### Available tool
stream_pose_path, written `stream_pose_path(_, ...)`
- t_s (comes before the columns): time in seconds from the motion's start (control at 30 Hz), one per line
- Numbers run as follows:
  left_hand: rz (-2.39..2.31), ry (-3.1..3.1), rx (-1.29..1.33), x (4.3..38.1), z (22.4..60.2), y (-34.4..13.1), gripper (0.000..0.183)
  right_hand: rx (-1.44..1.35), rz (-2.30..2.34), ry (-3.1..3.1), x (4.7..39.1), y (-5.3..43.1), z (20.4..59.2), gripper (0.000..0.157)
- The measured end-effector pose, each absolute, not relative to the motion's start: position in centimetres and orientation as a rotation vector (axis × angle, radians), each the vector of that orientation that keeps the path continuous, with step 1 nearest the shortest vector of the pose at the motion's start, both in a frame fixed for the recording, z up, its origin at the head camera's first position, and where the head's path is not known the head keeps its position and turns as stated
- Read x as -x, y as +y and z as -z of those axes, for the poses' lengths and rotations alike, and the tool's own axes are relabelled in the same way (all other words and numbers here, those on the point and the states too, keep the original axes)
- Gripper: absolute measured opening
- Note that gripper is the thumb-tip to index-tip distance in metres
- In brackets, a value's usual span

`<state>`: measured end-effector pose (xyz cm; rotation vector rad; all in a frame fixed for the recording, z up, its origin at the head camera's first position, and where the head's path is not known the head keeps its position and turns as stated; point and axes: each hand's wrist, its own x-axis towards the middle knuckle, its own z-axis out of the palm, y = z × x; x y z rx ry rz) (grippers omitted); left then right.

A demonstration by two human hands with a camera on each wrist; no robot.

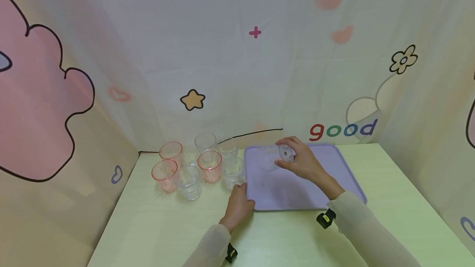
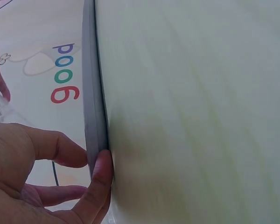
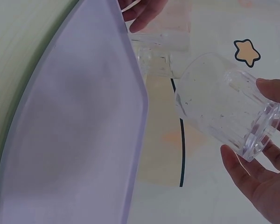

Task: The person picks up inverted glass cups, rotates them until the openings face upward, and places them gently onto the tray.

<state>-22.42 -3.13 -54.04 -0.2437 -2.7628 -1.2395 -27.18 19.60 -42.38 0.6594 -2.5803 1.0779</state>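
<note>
My right hand (image 1: 298, 158) holds a clear plastic cup (image 3: 219, 105) by its base, thumb on one side and fingers on the other. The cup lies tilted on its side in the air above the purple tray (image 1: 297, 195), its mouth facing left. At the tray's front left corner, my left hand (image 1: 239, 207) grips the rim. The left wrist view shows its fingertips (image 2: 102, 165) on both sides of the tray's edge. Just beyond that hand, a clear cup (image 1: 233, 172) stands upright close beside the tray.
Left of the tray stands a group of upright cups: pink-tinted ones such as this pink cup (image 1: 210, 168), and clear ones such as this clear cup (image 1: 190, 184). A patterned cloth (image 1: 230, 65) hangs behind the pale table (image 1: 137, 217) and along its sides.
</note>
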Motion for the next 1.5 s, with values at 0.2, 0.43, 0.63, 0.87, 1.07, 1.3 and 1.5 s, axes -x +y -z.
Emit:
stream_pose_path(0.2,1.239,-2.772,0.224,22.6,53.7,-3.1,0.061,-0.638,-1.078,-2.594,27.5,19.5,42.6,0.052)
stream_pose_path(0.43,1.232,-2.765,0.243,22.7,53.4,-3.3,0.056,-0.635,-1.061,-2.614,28.2,19.6,43.0,0.052)
stream_pose_path(0.63,1.213,-2.722,0.281,22.7,53.4,-3.3,0.055,-0.657,-0.985,-2.633,29.1,19.4,43.2,0.051)
stream_pose_path(0.87,1.207,-2.707,0.309,22.6,53.6,-3.3,0.053,-0.694,-0.883,-2.662,30.5,19.1,43.6,0.051)
stream_pose_path(1.07,1.222,-2.741,0.285,22.8,53.7,-3.2,0.056,-0.718,-0.814,-2.681,31.6,18.7,44.0,0.051)
stream_pose_path(1.3,1.206,-2.755,0.281,22.7,53.9,-3.2,0.056,-0.676,-0.835,-2.709,33.2,18.0,44.3,0.051)
stream_pose_path(1.5,1.227,-2.752,0.273,22.4,53.8,-3.4,0.055,-0.666,-0.809,-2.736,34.4,17.3,44.6,0.051)
